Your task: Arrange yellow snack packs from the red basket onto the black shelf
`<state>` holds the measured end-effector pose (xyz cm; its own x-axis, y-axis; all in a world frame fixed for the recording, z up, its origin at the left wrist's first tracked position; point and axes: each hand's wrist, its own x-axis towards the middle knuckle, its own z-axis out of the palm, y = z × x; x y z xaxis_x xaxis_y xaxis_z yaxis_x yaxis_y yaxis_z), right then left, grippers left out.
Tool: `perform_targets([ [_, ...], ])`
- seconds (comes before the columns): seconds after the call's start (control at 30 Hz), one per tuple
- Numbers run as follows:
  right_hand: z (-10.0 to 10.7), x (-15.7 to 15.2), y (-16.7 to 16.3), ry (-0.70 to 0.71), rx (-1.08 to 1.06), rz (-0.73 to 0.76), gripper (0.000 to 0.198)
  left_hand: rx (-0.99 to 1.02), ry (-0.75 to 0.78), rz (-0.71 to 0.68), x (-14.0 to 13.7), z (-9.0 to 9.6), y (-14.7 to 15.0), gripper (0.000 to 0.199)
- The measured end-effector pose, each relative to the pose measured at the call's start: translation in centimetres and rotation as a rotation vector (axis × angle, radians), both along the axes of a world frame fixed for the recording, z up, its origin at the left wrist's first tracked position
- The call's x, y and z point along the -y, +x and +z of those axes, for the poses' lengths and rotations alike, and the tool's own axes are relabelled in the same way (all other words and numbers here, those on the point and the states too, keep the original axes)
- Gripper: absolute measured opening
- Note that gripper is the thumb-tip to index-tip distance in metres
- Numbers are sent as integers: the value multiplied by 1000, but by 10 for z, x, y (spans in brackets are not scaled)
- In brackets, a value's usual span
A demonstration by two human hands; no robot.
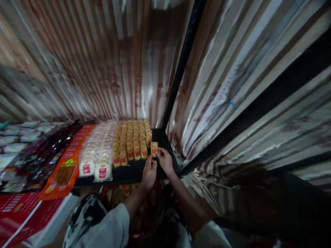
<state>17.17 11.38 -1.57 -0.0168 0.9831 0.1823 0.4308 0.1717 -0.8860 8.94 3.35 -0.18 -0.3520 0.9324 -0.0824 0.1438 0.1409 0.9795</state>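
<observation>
we pinched a small, golden, red-labelled plastic packet [154, 147] by its lower edges, in the fingers [161, 152] of our right hand [166, 161] and left hand [149, 173] — about three o'clock from rows of matching golden packets [136, 138] on the flat black shelf [134, 172].

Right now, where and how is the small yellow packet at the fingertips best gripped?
Probably by its right and lower edges, from the front right: the small yellow packet seems upright, label facing outward, with black shelf showing on its right and yellow packet rows close on its left.
</observation>
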Motion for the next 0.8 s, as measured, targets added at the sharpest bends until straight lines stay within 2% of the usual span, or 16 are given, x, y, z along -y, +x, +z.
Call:
perform_targets([
  [0.23, -3, -25, -17, 89, 120, 68, 26, 180, 46, -25, -28, -17, 3, 50],
  [0.4, -10, -30, -19, 71, 168, 98, 31, 200, 33, -45, -37, -18, 4, 53],
  [0.57, -18, -31, -18, 54, 104, 109, 41, 217, 9, -47, -39, -19, 6, 57],
  [0.7, -21, -32, -22, 41, 13, 164, 38, 228, 1, -53, -41, -13, 6, 56],
  [0.8, -22, -31, -24, 61, 29, 159, 39, 216, -1, -56, -43, -10, 6, 56],
])
